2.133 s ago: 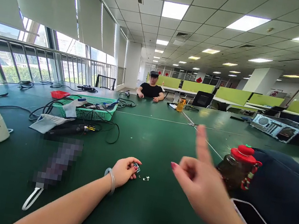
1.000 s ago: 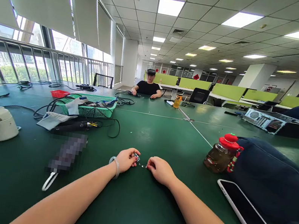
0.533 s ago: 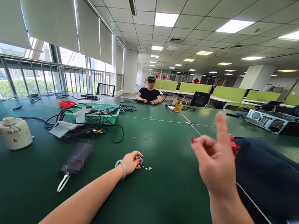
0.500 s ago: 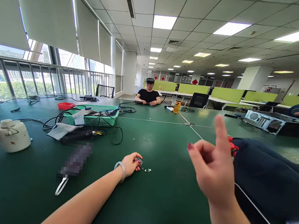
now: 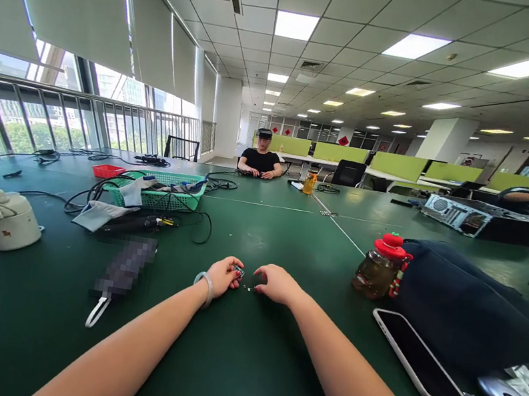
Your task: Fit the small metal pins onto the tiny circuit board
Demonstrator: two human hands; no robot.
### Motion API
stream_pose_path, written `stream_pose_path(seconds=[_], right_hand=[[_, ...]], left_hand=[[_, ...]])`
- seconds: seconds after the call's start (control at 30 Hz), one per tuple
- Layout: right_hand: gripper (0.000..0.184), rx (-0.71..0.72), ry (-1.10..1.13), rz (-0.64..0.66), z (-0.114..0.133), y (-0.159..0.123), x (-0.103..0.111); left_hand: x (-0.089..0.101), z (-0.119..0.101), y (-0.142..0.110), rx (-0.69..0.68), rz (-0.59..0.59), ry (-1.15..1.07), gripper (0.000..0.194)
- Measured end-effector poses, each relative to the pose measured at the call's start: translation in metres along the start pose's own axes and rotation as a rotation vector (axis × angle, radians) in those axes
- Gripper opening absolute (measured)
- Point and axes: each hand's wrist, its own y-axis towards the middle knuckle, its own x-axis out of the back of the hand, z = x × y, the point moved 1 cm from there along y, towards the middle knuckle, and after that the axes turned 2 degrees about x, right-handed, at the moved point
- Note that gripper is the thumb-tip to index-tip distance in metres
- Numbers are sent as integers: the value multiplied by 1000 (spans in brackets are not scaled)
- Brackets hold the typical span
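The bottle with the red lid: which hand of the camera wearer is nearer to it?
Right. The right hand is to the left of the bottle, not touching it; the left hand is farther left, beyond the right hand.

You have both arms stretched forward, the left forearm (image 5: 131,341) and right forearm (image 5: 350,371) angling inward until your 2 hands sit near each other, apart. Your left hand (image 5: 222,277) has its fingers (image 5: 232,262) pinched; your right hand (image 5: 279,285) curls, thumb and index parted.
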Motion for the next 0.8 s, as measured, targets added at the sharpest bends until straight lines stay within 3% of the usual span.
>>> stream_pose_path(seconds=[0.33,0.8], right_hand=[[8,10,21,-75,-8,-3,-19],[10,88,35,-129,-4,-9,-23]], left_hand=[[0,4,2,-9,27,15,13],[4,8,0,-47,79,16,16]])
